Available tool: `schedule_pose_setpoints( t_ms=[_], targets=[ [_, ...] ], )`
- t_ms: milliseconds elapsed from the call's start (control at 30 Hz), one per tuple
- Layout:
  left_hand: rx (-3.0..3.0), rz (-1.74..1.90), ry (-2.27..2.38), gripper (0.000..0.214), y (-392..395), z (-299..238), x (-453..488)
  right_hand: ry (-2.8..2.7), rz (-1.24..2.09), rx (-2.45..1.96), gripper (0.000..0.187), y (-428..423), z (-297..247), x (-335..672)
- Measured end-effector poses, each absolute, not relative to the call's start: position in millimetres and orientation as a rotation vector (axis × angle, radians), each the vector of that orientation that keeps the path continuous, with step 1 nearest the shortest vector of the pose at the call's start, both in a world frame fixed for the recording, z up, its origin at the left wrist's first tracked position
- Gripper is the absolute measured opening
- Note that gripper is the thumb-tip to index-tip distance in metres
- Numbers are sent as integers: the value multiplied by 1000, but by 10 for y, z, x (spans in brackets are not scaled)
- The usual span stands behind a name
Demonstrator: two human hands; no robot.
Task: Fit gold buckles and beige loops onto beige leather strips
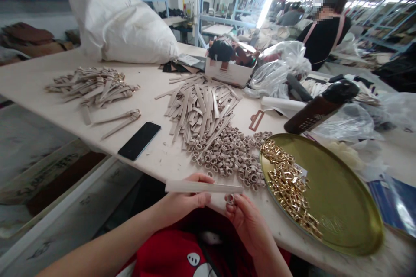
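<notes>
My left hand (pixel 191 201) is closed around a flat pale leather strap (pixel 203 187), which lies sideways across the fingers with its right end reaching toward the other hand. Between the thumb and fingers of my right hand (pixel 245 214) is a small leather loop (pixel 230 199), just below that end of the strap. Just beyond both hands lies a heap of similar leather loops (pixel 224 156). Behind the loops a pile of loose straps (pixel 201 108) spreads over the table. To the right, gold metal buckle pieces (pixel 289 181) are gathered on one side of a round gold tray (pixel 344 199).
A phone (pixel 139 140) lies near the table's front edge, with bundled straps (pixel 97 85) behind it at left. A dark bottle (pixel 321 106) stands behind the tray. Farther back are a white sack (pixel 123 30), a box (pixel 227 72) and plastic bags (pixel 279 67). Another person (pixel 325 30) is at back right.
</notes>
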State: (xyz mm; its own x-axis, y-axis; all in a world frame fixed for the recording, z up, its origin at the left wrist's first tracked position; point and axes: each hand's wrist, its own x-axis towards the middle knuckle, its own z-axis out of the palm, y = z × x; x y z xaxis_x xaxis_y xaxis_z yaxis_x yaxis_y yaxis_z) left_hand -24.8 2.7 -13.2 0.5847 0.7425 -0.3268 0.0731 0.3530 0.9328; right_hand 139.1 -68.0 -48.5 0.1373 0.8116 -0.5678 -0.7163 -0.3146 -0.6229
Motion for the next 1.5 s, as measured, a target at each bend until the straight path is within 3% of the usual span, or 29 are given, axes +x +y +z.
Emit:
schedule_pose_setpoints(
  t_ms=[133, 333, 667, 767, 1000, 1367, 1500],
  targets=[
    [921, 277, 691, 38, -2, -171, -270, -188, 1484, -1117, 22, -658, -475, 1457],
    [799, 185, 694, 23, -24, -248, -199, -172, 1509, -1091, 27, -645, -491, 1461],
    [874, -73, 605, 34, 25, -1, -335, -6, 1381, -1066, 25, -668, -540, 1548],
    [980, -49, 605, 36, 55, 15, -375, 11, 1393, -1019, 26, -681, -524, 1561],
    [1169, 109, 763, 15, -34, -90, -368, -20, 1426, -968, 39, -708, -489, 1555],
    [1012, 74, 728, 15, -153, -148, -420, -75, 1373, -1076, 36, -765, -529, 1532],
    [962, 64, 718, 27, -164, -176, -411, -92, 1370, -1088, 32, -776, -557, 1533]
  ],
)
